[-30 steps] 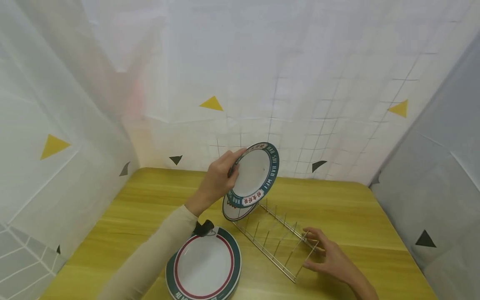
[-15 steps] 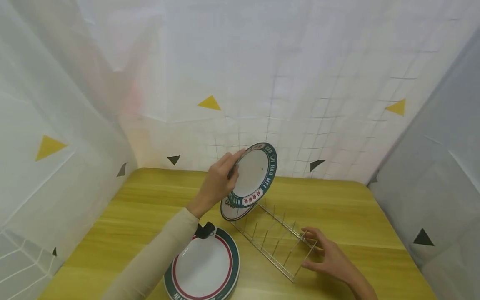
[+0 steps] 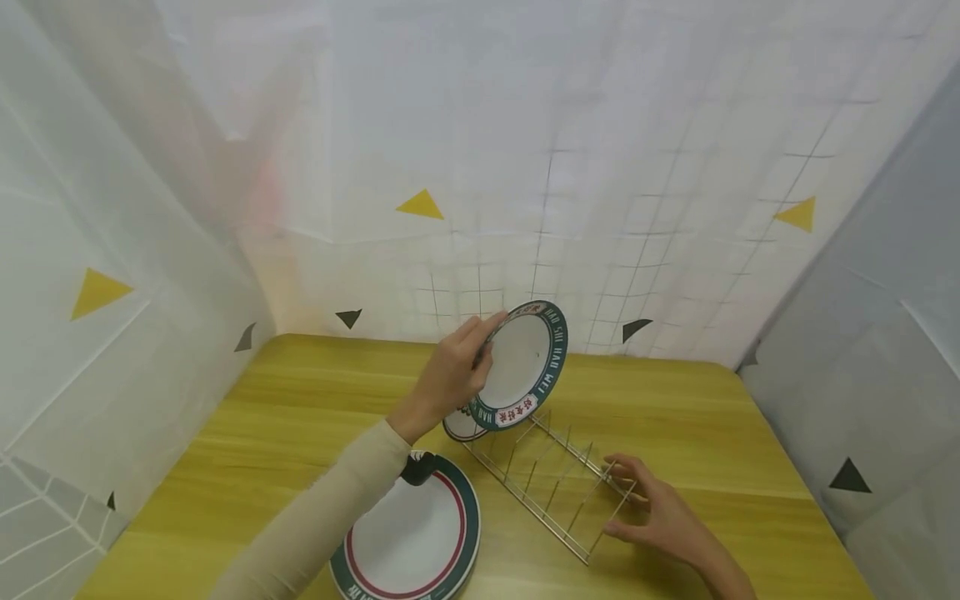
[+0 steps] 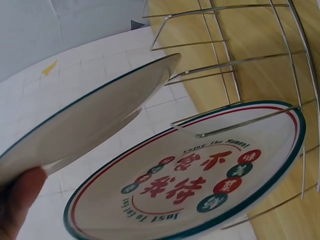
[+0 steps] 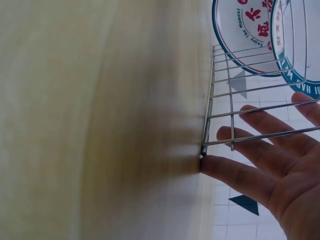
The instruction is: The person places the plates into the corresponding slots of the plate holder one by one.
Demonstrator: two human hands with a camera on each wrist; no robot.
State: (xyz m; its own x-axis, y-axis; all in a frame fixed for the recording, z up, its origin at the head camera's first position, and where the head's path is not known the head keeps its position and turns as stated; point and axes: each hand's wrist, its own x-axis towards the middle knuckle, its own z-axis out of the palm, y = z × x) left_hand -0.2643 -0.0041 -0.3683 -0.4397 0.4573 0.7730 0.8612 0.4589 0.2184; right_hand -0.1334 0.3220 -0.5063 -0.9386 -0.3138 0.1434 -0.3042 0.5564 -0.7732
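Observation:
My left hand [image 3: 447, 377] pinches the left rim of a white plate [image 3: 517, 362] with a teal lettered border, holding it tilted above the far end of a wire dish rack [image 3: 525, 502]. Behind it, another plate [image 4: 175, 182] with red characters stands in the rack's far slot, seen in full print in the left wrist view. Between the two plates there is a gap. At the rack's near end, my right hand [image 3: 663, 512] grips the end wires, thumb on the near side and fingers [image 5: 240, 137] reaching between the wires.
A stack of larger plates [image 3: 408, 533] with green and red rims lies on the wooden table [image 3: 697, 433], left of the rack and partly under my left forearm. White sheeting [image 3: 480, 125] with triangles hangs behind and at both sides.
My left hand and its plate have moved slightly right and down over the rack, covering more of the plate behind. The right hand and the rack have stayed put.

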